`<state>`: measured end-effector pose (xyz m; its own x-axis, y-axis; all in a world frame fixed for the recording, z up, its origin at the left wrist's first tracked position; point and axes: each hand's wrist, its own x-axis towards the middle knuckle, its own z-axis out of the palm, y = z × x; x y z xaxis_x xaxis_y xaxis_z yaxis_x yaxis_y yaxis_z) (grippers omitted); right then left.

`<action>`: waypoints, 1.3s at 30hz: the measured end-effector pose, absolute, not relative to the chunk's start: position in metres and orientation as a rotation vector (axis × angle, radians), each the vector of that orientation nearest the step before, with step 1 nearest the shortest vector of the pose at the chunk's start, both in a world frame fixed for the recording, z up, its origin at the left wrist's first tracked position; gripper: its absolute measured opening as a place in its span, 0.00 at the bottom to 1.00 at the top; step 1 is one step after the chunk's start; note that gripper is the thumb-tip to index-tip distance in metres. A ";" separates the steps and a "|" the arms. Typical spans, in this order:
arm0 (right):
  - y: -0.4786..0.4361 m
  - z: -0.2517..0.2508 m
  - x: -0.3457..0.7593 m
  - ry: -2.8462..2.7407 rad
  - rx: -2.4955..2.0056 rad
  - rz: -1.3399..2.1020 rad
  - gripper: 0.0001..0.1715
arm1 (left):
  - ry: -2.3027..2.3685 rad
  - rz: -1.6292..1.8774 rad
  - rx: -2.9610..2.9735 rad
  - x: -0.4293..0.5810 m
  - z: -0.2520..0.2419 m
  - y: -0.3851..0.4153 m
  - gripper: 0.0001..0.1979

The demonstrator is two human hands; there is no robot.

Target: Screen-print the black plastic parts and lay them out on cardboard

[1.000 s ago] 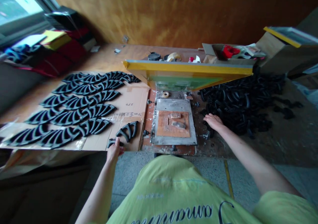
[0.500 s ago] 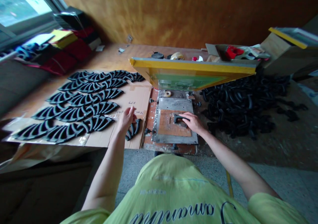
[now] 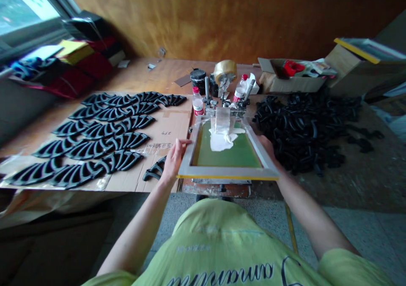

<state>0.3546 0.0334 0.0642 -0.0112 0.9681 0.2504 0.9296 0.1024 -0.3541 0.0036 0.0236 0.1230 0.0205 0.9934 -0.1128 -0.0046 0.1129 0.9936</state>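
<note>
Green at mid-picture: lowered screen frame (image 3: 233,158) from upright | hid most of metal plate (image 3: 234,182) | pinched it with left hand (image 3: 174,157) | couldn't tell grip of right hand (image 3: 268,146)

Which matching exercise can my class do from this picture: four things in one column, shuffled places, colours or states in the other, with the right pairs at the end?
Things
1. left hand
2. framed screen
3. loose black pieces
4. roll of tape

Places, colours or states
A. jumbled in a heap
B. round and yellowish
C. at the left edge of the frame
D. green within a grey border, with a white substance on it

Right pairs: 1-C, 2-D, 3-A, 4-B
</note>
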 end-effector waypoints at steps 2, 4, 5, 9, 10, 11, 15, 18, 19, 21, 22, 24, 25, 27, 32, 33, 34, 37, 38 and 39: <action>0.050 0.080 0.355 -1.880 -1.847 0.082 0.24 | 1.310 0.995 1.042 0.001 0.089 0.007 0.29; 0.067 0.094 0.335 -1.911 -1.760 0.056 0.30 | 1.369 0.926 0.997 0.002 0.057 0.001 0.33; 0.074 0.100 0.320 -1.979 -1.708 0.051 0.35 | 1.404 0.901 1.006 0.003 0.043 0.000 0.35; 0.087 0.107 0.264 -2.322 -1.688 0.117 0.23 | 1.549 0.794 1.199 0.002 0.012 0.008 0.33; 0.084 0.104 0.256 -2.385 -1.705 0.162 0.17 | 1.558 0.763 1.245 0.001 0.009 0.010 0.32; 0.079 0.100 0.252 -2.436 -1.713 0.203 0.12 | 1.559 0.739 1.274 -0.001 0.008 0.012 0.31; 0.045 0.084 0.262 -2.655 -1.538 0.253 0.12 | 1.573 0.732 1.262 -0.003 0.008 0.013 0.29; 0.031 0.085 0.280 -2.821 -1.270 0.305 0.18 | 1.577 0.741 1.244 -0.002 0.006 0.012 0.28; 0.031 0.088 0.284 -2.845 -1.225 0.340 0.17 | 1.574 0.746 1.247 -0.003 0.004 0.012 0.28; 0.036 0.092 0.286 -2.812 -1.252 0.386 0.12 | 1.570 0.751 1.267 -0.003 0.003 0.011 0.29; 0.039 0.093 0.284 -2.758 -1.305 0.380 0.11 | 1.569 0.749 1.278 -0.003 0.002 0.011 0.29; 0.040 0.088 0.278 -2.636 -1.394 0.328 0.12 | 1.561 0.743 1.282 -0.004 0.003 0.011 0.30; 0.038 0.083 0.275 -2.595 -1.405 0.301 0.15 | 1.551 0.748 1.268 -0.004 0.004 0.011 0.30; 0.028 0.073 0.271 -2.574 -1.361 0.291 0.18 | 1.526 0.767 1.222 -0.004 0.007 0.010 0.31; 0.025 0.076 0.273 -2.595 -1.344 0.362 0.12 | 1.495 0.805 1.134 -0.001 0.015 0.009 0.31; 0.034 0.082 0.271 -2.550 -1.402 0.354 0.12 | 1.474 0.814 1.107 -0.001 0.018 0.009 0.31; 0.045 0.090 0.269 -2.490 -1.466 0.339 0.14 | 1.444 0.820 1.077 -0.001 0.022 0.009 0.32; 0.082 0.116 0.266 -2.311 -1.606 0.284 0.31 | 1.360 0.813 1.009 -0.002 0.042 0.011 0.38; 0.093 0.125 0.270 -2.258 -1.630 0.259 0.35 | 1.343 0.820 0.999 -0.002 0.052 0.012 0.39; 0.102 0.133 0.278 -2.195 -1.648 0.232 0.36 | 1.328 0.838 0.993 -0.002 0.064 0.013 0.39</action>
<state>0.2779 0.1024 0.1327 -0.2366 0.9500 0.2037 0.8866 0.2968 -0.3548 -0.0023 0.0129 0.0640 0.0831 0.9229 -0.3760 0.0579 0.3722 0.9263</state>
